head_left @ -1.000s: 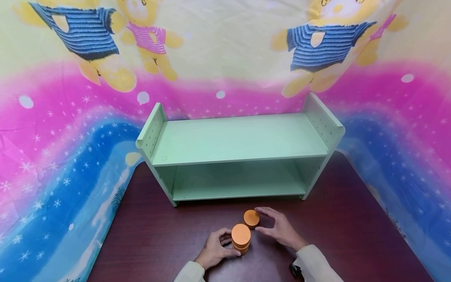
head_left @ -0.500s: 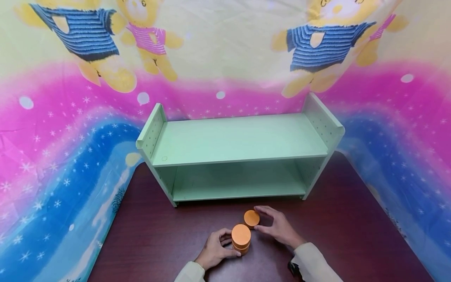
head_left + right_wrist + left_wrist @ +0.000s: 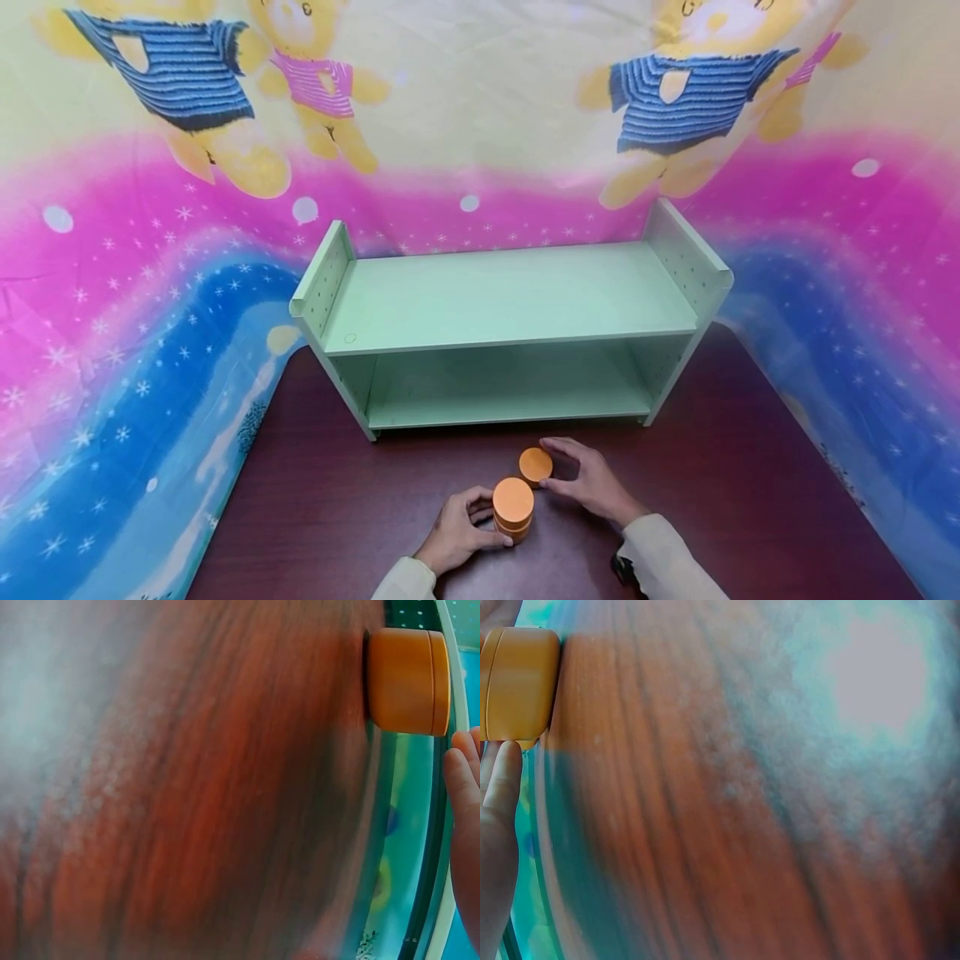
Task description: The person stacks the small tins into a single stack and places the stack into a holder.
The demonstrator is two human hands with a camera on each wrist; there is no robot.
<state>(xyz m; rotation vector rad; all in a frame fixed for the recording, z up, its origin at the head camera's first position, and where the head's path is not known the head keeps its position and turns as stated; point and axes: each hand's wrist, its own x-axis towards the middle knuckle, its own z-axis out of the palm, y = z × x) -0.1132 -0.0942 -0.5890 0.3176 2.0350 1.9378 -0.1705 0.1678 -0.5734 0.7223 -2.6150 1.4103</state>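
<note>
Fingers point(image 3: 505, 778) of your left hand point(image 3: 453, 529) clamp the nearer orange canister point(image 3: 513, 502); your right hand point(image 3: 596, 487) has its fingers parted beside the farther orange canister point(image 3: 536, 465). Both stand roughly midway between the desk point(image 3: 300, 517)'s left and right edges.

No text, number or sign can be read.

The jars point(image 3: 513, 500) look smooth, plastic; the table point(image 3: 360, 500) glossy, wood-grained; the shelf point(image 3: 510, 296) between the table's far corners smooth, satin; the backdrop point(image 3: 465, 125) creased cloth.
</note>
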